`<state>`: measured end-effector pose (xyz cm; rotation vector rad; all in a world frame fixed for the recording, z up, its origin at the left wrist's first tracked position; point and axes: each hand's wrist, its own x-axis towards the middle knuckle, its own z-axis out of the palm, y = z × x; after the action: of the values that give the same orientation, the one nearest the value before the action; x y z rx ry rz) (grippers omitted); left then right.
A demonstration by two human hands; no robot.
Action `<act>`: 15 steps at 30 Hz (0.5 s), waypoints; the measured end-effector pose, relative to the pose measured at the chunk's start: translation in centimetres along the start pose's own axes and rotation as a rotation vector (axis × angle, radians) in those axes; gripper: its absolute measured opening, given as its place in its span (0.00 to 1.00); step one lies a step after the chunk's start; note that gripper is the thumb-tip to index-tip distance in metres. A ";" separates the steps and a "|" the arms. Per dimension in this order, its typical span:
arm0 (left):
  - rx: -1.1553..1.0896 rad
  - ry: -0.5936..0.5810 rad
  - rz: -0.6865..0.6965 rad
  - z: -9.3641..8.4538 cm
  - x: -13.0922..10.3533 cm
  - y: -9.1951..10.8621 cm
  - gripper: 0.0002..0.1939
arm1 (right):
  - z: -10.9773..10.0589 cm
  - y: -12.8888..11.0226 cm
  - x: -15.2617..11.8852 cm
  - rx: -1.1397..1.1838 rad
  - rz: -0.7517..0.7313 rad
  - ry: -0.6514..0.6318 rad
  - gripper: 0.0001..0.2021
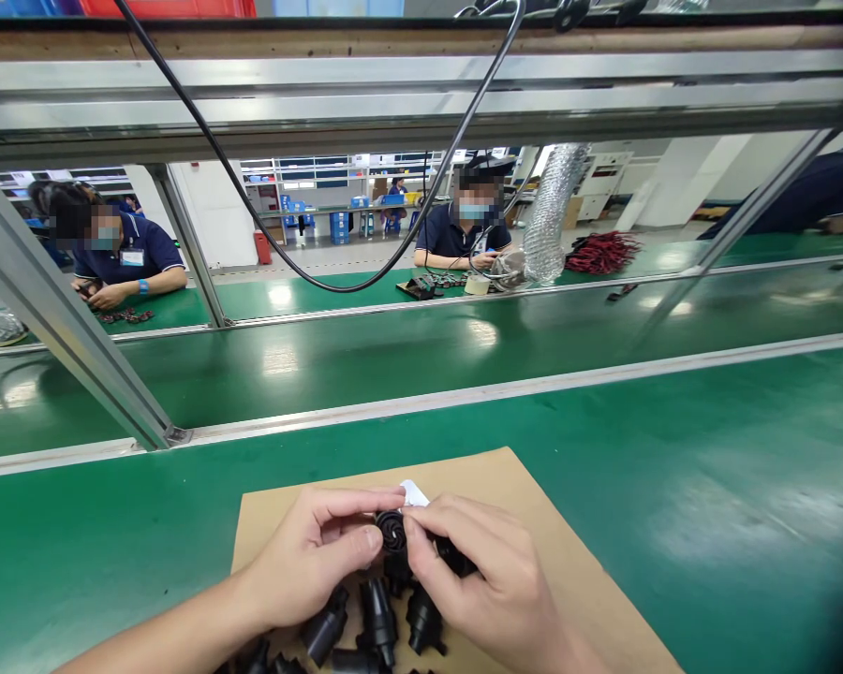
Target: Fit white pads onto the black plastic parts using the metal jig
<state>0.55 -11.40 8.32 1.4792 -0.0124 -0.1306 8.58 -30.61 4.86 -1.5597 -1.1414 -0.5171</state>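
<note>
Between my two hands is a round black plastic part point(391, 531) with curved, spiral-like vanes on its face. My left hand point(323, 552) grips its left side between thumb and fingers. On the other side, the thumb and forefinger of my right hand point(481, 566) are pinched together at the part's right edge. A small white piece point(414, 494) shows just behind my fingertips; I cannot tell whether it is held. Several black plastic fittings point(377, 613) lie below my hands on a brown cardboard sheet point(526, 505).
The cardboard rests on a green workbench point(709, 468). Beyond a pale rail runs a green conveyor belt point(365, 351). A metal post point(77, 328) slants at the left, and a black cable point(253, 215) hangs ahead. Masked co-workers sit across, near a bundle of red wires point(602, 253).
</note>
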 end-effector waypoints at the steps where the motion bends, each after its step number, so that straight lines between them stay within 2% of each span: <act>1: 0.001 0.005 -0.022 0.0 0.0 0.1 0.21 | 0.0 0.1 -0.1 -0.027 -0.025 0.005 0.09; 5: -0.042 0.012 -0.083 0.1 -0.1 0.1 0.24 | 0.0 0.5 -0.4 -0.066 -0.076 0.018 0.10; 8: -0.030 0.032 -0.068 0.3 -0.1 0.3 0.24 | 0.0 0.8 -0.6 -0.081 -0.110 0.022 0.13; 15: 0.008 0.074 -0.073 0.3 -0.2 0.7 0.24 | -0.5 1.3 -0.5 -0.114 -0.224 -0.057 0.14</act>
<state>0.33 -11.62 9.08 1.4921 0.1010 -0.1346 9.63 -31.21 3.97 -1.5601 -1.3595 -0.7004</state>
